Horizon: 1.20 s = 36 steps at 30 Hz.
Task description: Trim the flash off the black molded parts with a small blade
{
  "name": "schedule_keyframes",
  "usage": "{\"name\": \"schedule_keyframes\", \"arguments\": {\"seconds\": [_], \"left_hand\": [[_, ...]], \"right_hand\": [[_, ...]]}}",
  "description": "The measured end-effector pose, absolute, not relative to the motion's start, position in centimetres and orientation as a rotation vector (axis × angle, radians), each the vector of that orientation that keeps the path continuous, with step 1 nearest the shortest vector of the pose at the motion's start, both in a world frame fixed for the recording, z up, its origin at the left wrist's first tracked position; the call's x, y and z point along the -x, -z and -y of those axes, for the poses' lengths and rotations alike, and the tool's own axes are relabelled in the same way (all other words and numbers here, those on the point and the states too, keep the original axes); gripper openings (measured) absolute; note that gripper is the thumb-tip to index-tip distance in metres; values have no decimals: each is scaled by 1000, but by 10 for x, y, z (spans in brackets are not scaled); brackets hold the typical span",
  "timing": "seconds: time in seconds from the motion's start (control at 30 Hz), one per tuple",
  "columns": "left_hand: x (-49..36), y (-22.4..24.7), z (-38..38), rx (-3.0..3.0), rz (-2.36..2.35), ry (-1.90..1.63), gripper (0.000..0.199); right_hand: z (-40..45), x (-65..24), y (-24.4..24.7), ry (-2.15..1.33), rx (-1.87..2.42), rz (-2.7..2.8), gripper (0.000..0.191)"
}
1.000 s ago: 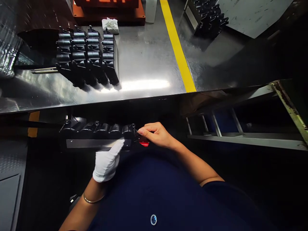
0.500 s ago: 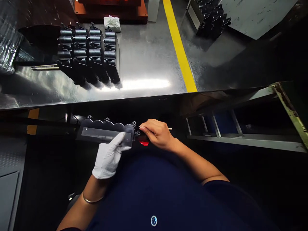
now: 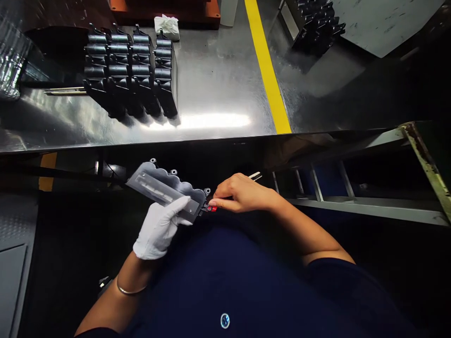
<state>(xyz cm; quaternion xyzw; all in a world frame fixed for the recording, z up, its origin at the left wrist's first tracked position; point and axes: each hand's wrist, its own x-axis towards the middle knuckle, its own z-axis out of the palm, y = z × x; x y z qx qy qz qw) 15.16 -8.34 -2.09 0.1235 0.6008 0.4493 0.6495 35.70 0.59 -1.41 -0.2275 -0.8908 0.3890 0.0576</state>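
Note:
My left hand (image 3: pixel 157 230), in a white glove, grips a black plastic part (image 3: pixel 165 190) near its right end, thumb across its flat face. The part has a scalloped upper edge with small round lugs, and it slants down to the right. My bare right hand (image 3: pixel 243 193) is closed at that right end, around a slim tool; its pale, dark-striped end (image 3: pixel 255 176) sticks out behind the hand. The tool's tip is hidden. A small red piece (image 3: pixel 213 209) shows just below my right fingertips; whether it belongs to the part, I cannot tell.
On the metal table (image 3: pixel 214 94) stand several similar black parts (image 3: pixel 132 72) in a row, beside a crumpled white cloth or tissue (image 3: pixel 167 27). Yellow tape (image 3: pixel 268 70) crosses the tabletop. More black parts (image 3: pixel 313 28) are at the far right. Below right is a metal frame (image 3: pixel 366 209).
The black part has tilted, its left end rising and its right end dropping. My right hand has shifted slightly right, its fingers lower along the part's end, and the tool's pale end shows more.

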Motion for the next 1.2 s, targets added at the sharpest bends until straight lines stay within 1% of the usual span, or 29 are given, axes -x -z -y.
{"name": "schedule_keyframes", "arguments": {"seconds": [0.07, 0.1, 0.27, 0.53, 0.8, 1.0, 1.2], "left_hand": [[-149, 24, 82, -243, -1281, -958, 33], [-147, 25, 81, -220, -1241, -919, 33], [-142, 32, 77, -172, -1171, -841, 30], [-143, 30, 75, -168, -1200, -838, 23], [-144, 30, 75, -145, -1200, -847, 23], [-144, 32, 75, -143, -1190, -858, 29], [-146, 27, 73, -71, -1155, -879, 20]], "right_hand": [[-14, -363, 6, -1230, 518, 2745, 35], [-16, -364, 4, -1206, 499, 2744, 35], [-18, -361, 4, -970, 592, 2786, 42], [-16, -357, 11, -890, 578, 2818, 44], [-17, -357, 12, -925, 589, 2814, 45], [-18, -357, 12, -938, 586, 2807, 45], [-19, -361, 17, -1126, 489, 2771, 43]]}}
